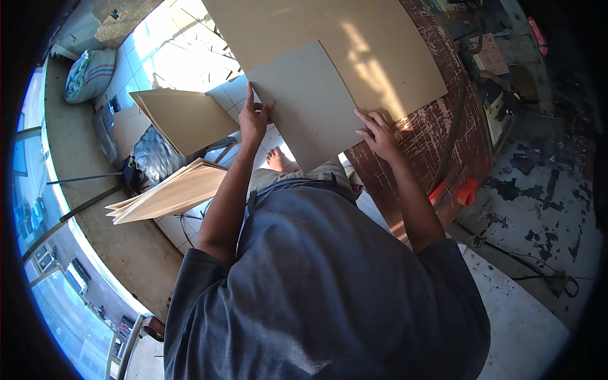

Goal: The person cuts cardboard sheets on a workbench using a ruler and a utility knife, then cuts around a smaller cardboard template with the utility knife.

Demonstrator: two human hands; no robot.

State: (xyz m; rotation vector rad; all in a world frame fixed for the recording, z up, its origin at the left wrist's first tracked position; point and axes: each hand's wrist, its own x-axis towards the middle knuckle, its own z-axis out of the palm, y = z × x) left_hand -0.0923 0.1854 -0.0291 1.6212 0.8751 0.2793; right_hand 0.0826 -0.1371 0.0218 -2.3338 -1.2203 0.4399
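A grey cardboard sheet (310,101) lies over a larger tan board (392,57), its near corner jutting past the table edge toward my body. My left hand (254,120) grips the sheet's left edge, index finger stretched along it and thumb on top, the other fingers curled. On the opposite edge, my right hand (382,134) holds the sheet between thumb and fingers. Sunlight falls in a bright streak across the tan board beside the right hand.
The worn brown table (411,145) bears an orange tape roll (467,192) at its near right. Folded tan boards (190,117) and a stack of thin sheets (171,193) stand left of me. A stuffed sack (90,75) rests on the tiled floor. Cables (519,256) trail at right.
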